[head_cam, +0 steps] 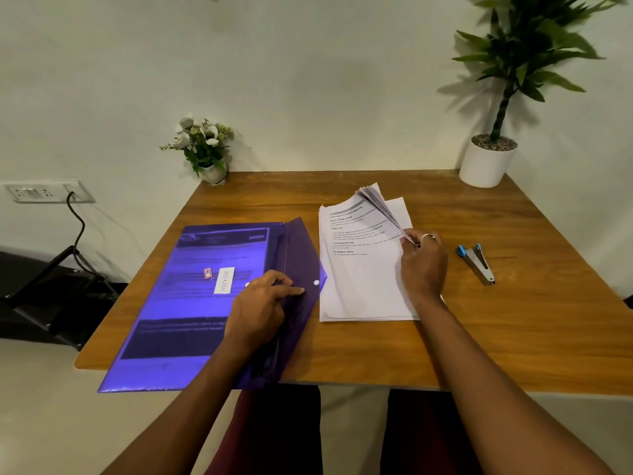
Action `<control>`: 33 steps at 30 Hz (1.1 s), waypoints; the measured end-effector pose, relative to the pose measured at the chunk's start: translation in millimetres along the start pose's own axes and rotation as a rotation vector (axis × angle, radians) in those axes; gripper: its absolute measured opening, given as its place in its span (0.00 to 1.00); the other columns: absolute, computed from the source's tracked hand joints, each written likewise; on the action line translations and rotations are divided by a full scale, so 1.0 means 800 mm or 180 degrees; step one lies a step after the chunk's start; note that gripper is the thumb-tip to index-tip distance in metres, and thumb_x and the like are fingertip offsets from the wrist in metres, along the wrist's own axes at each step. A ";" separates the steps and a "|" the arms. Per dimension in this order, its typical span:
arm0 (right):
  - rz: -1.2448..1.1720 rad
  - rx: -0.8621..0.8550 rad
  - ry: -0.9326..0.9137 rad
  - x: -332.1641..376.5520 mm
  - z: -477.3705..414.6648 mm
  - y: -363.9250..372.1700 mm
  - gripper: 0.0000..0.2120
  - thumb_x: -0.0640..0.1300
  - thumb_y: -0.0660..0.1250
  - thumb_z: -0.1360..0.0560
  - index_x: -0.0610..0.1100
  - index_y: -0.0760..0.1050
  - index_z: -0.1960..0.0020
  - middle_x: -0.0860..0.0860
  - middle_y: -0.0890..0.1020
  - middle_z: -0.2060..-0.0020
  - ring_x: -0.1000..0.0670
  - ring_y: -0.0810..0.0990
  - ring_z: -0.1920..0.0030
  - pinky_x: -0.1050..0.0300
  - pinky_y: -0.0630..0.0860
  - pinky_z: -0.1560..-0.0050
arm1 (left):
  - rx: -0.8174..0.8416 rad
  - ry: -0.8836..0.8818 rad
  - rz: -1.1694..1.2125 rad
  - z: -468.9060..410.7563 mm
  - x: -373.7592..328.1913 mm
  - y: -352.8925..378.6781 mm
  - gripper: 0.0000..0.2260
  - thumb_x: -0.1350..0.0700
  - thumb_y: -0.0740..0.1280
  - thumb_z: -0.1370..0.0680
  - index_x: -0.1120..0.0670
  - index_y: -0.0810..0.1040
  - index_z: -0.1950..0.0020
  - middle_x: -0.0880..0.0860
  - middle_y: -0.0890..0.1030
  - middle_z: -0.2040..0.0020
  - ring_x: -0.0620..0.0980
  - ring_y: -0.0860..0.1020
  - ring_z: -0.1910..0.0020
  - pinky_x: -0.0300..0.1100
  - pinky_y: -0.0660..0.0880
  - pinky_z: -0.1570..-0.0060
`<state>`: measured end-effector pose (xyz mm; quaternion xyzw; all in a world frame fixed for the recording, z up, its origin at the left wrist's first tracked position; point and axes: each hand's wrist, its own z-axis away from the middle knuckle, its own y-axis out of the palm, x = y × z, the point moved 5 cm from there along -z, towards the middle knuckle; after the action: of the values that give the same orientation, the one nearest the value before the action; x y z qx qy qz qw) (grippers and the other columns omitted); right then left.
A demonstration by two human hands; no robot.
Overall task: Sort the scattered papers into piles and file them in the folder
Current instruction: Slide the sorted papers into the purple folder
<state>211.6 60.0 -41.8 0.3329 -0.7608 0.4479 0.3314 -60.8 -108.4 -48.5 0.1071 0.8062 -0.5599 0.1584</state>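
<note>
A translucent purple folder (pixel 191 303) lies on the left half of the wooden table (pixel 513 330), its flap (pixel 303 255) folded out to the right with a white snap button. Printed sheets show through the plastic. My left hand (pixel 262 303) pinches the folder's edge at the flap fold, index finger stretched toward the button. To the right lies a stack of white printed papers (pixel 359 269). My right hand (pixel 423 264) pinches several sheets (pixel 378 204) by their right edge and lifts them up, fanned, off the stack.
A blue and grey staple remover (pixel 476 262) lies right of the papers. A small flower pot (pixel 205 145) stands at the back left corner and a tall plant in a white pot (pixel 488 159) at the back right. The folder overhangs the table's front left edge.
</note>
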 end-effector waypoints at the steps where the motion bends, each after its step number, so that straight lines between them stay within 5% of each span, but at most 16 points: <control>1: -0.0209 0.0055 0.0084 -0.003 -0.003 -0.002 0.10 0.42 0.68 0.19 0.43 0.81 0.40 0.46 0.82 0.42 0.47 0.80 0.42 0.57 0.80 0.50 | -0.0007 -0.0001 0.0011 0.000 -0.001 0.000 0.21 0.62 0.60 0.27 0.44 0.87 0.44 0.43 0.80 0.43 0.50 0.79 0.46 0.45 0.78 0.60; 8: -0.0983 0.0785 0.0713 -0.005 -0.033 -0.025 0.14 0.45 0.64 0.17 0.42 0.74 0.33 0.51 0.80 0.44 0.51 0.79 0.44 0.65 0.74 0.54 | 0.0046 0.0013 0.0088 -0.002 0.004 0.002 0.21 0.63 0.59 0.26 0.46 0.87 0.44 0.45 0.80 0.42 0.51 0.78 0.46 0.48 0.80 0.58; 13: -0.1314 0.1352 0.1234 -0.006 -0.059 -0.024 0.09 0.44 0.66 0.17 0.47 0.76 0.37 0.52 0.83 0.46 0.54 0.82 0.49 0.58 0.80 0.49 | 0.0035 0.0006 0.0179 -0.001 0.006 0.005 0.20 0.68 0.64 0.25 0.47 0.87 0.44 0.46 0.80 0.41 0.51 0.78 0.44 0.48 0.80 0.55; 18: -0.1198 0.1214 0.1178 0.007 -0.091 -0.043 0.14 0.44 0.66 0.17 0.44 0.76 0.33 0.50 0.84 0.45 0.48 0.84 0.47 0.52 0.81 0.47 | 0.0162 0.0024 0.0126 -0.002 0.005 0.004 0.21 0.63 0.59 0.23 0.45 0.87 0.44 0.46 0.79 0.38 0.52 0.78 0.43 0.47 0.78 0.54; 23: -0.1431 0.1623 0.1470 0.007 -0.096 -0.034 0.10 0.41 0.58 0.14 0.44 0.77 0.49 0.52 0.84 0.58 0.55 0.81 0.56 0.53 0.76 0.45 | 0.0104 0.0036 0.0171 -0.003 0.007 0.005 0.20 0.67 0.63 0.23 0.47 0.88 0.45 0.46 0.80 0.39 0.51 0.78 0.44 0.44 0.76 0.55; 25: -0.0926 0.1990 0.1380 0.016 -0.075 -0.019 0.14 0.38 0.55 0.14 0.45 0.73 0.56 0.50 0.77 0.61 0.57 0.78 0.63 0.52 0.76 0.49 | -0.0023 -0.0026 0.0394 -0.003 0.012 0.005 0.20 0.69 0.63 0.26 0.47 0.87 0.51 0.42 0.78 0.43 0.47 0.79 0.47 0.44 0.76 0.57; 27: -0.0054 0.2199 0.0994 0.028 -0.052 -0.010 0.10 0.43 0.62 0.16 0.43 0.76 0.54 0.49 0.78 0.60 0.53 0.78 0.62 0.57 0.76 0.64 | -0.0218 -0.0301 0.0907 -0.003 0.017 -0.003 0.20 0.72 0.61 0.31 0.48 0.83 0.56 0.43 0.75 0.50 0.42 0.77 0.53 0.39 0.74 0.58; 29: 0.0586 0.2540 0.0503 0.031 -0.033 0.001 0.09 0.52 0.67 0.19 0.48 0.78 0.44 0.52 0.83 0.52 0.50 0.82 0.55 0.58 0.76 0.62 | -0.0416 -0.0725 0.1444 -0.003 0.024 -0.019 0.19 0.73 0.61 0.32 0.48 0.76 0.56 0.45 0.73 0.56 0.41 0.74 0.59 0.35 0.69 0.61; 33: 0.0583 0.2866 0.0276 0.044 -0.016 0.014 0.08 0.51 0.67 0.19 0.49 0.81 0.43 0.53 0.85 0.50 0.53 0.84 0.55 0.60 0.77 0.60 | -0.0259 -0.1139 0.1988 -0.005 0.027 -0.040 0.16 0.73 0.62 0.28 0.53 0.73 0.49 0.46 0.69 0.63 0.42 0.65 0.73 0.33 0.63 0.71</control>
<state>185.8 68.4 -13.9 0.3561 -0.5022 0.7747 0.1443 -92.5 -115.8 -27.3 0.2421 0.7157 -0.4619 0.4645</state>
